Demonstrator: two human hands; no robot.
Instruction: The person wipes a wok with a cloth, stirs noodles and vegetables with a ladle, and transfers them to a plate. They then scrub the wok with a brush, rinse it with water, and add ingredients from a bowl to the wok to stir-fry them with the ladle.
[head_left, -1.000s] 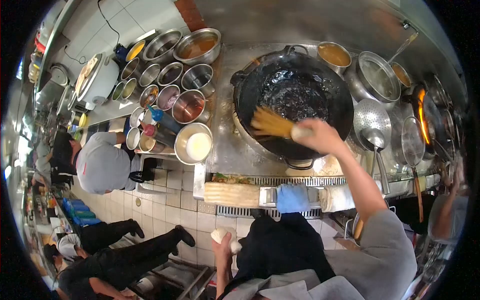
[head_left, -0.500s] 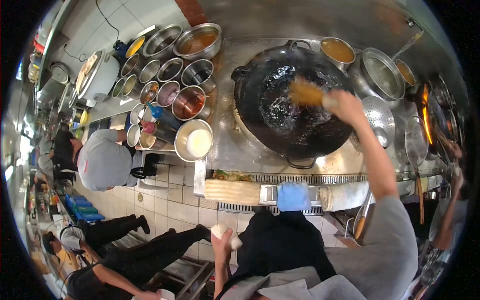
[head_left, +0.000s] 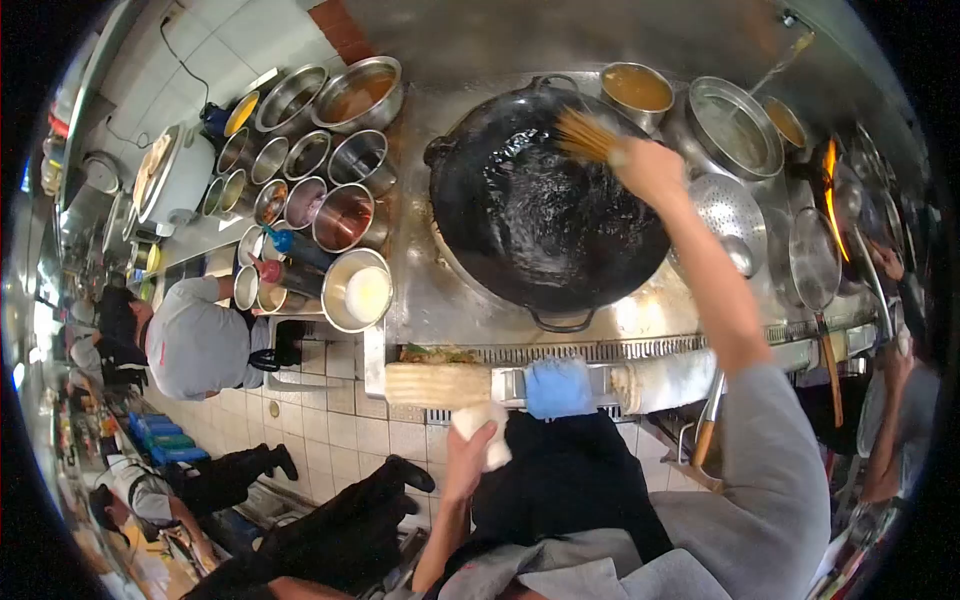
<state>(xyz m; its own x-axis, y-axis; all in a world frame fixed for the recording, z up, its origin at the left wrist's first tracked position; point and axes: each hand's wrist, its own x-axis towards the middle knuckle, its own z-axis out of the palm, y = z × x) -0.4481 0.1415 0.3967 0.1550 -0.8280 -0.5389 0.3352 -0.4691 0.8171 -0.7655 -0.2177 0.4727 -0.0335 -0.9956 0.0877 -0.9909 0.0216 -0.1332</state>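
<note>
A large black wok with loop handles sits on the steel stove, with shiny liquid rippling inside it. My right hand is closed round the end of a bamboo wok brush, whose bristles fan out over the wok's far right inner side. Low in front of my apron, my left hand grips a folded white cloth, short of the stove's front edge. Along that edge lie a rolled beige towel, a blue cloth and a whitish towel.
Several metal pots and bowls crowd the left, among them a bowl with something white. A perforated skimmer and a pot of broth stand right of the wok. Flame burns farther right. Co-workers stand at left.
My right hand has swung the brush up toward the wok's far side. My left hand has lifted the cloth toward the stove edge. The view has shifted, and a nearby co-worker has moved.
</note>
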